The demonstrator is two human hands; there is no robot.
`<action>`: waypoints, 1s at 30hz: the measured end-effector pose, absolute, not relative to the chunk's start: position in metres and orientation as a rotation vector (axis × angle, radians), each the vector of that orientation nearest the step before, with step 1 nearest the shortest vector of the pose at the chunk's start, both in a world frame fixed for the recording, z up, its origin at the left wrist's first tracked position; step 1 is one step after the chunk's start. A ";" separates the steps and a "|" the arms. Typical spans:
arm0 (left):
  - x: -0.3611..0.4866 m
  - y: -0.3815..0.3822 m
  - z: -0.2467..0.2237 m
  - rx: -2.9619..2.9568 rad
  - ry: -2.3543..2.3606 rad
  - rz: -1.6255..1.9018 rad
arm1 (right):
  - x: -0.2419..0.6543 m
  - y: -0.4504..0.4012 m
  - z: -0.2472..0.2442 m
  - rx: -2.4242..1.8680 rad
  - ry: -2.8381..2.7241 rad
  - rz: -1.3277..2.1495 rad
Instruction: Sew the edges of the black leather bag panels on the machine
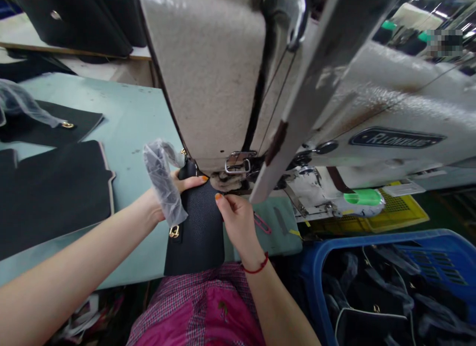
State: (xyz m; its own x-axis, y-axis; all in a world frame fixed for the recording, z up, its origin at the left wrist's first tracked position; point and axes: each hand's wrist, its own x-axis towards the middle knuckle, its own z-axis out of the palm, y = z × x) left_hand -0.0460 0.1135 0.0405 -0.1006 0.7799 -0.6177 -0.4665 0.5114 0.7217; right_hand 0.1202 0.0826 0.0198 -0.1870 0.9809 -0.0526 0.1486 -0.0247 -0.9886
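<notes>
A black pebbled leather bag panel lies at the sewing machine, its far end close to the presser area. My left hand grips the panel's left side, thumb on top, other fingers mostly hidden beneath the wrapped handle and panel. That handle, covered in clear plastic, arches over my left wrist; a gold ring fitting joins it to the panel. With thumb and curled fingers, my right hand pinches the panel's right edge just below the machine head. The needle is hidden from view.
Other black panels lie on the pale green table at left. Pink thread snips rest right of my right hand. A blue basket with black bag pieces stands lower right. A black bag sits upper left.
</notes>
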 end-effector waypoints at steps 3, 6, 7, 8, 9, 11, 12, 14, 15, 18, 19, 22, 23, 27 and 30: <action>-0.047 0.111 0.045 0.361 1.328 1.041 | 0.121 0.082 0.024 -1.258 -1.455 1.316; -0.053 0.106 0.042 0.377 1.257 1.050 | 0.124 0.081 0.027 -1.266 -1.505 1.311; -0.055 0.104 0.039 0.363 1.205 1.019 | 0.126 0.080 0.028 -1.268 -1.525 1.315; -0.057 0.102 0.036 0.334 1.160 0.981 | 0.127 0.079 0.029 -1.276 -1.544 1.319; -0.059 0.099 0.032 0.295 1.123 0.946 | 0.128 0.077 0.030 -1.284 -1.564 1.318; -0.061 0.096 0.026 0.215 1.079 0.906 | 0.129 0.075 0.030 -1.303 -1.598 1.300; -0.061 0.095 0.023 0.180 1.070 0.907 | 0.129 0.073 0.030 -1.310 -1.610 1.286; -0.061 0.095 0.020 0.103 1.039 0.912 | 0.129 0.071 0.028 -1.317 -1.620 1.264; -0.060 0.095 0.020 0.061 1.016 0.911 | 0.128 0.071 0.027 -1.320 -1.621 1.261; -0.060 0.098 0.019 -0.024 0.999 0.902 | 0.127 0.070 0.025 -1.330 -1.625 1.261; -0.060 0.098 0.020 -0.007 1.012 0.903 | 0.127 0.071 0.025 -1.333 -1.625 1.260; -0.060 0.100 0.022 0.053 1.073 0.934 | 0.126 0.073 0.027 -1.328 -1.625 1.248; -0.060 0.101 0.023 0.047 1.089 0.955 | 0.126 0.074 0.028 -1.323 -1.623 1.243; -0.059 0.105 0.026 0.032 1.126 1.008 | 0.125 0.078 0.030 -1.323 -1.615 1.216; -0.058 0.107 0.027 0.012 1.118 0.992 | 0.125 0.080 0.029 -1.323 -1.620 1.209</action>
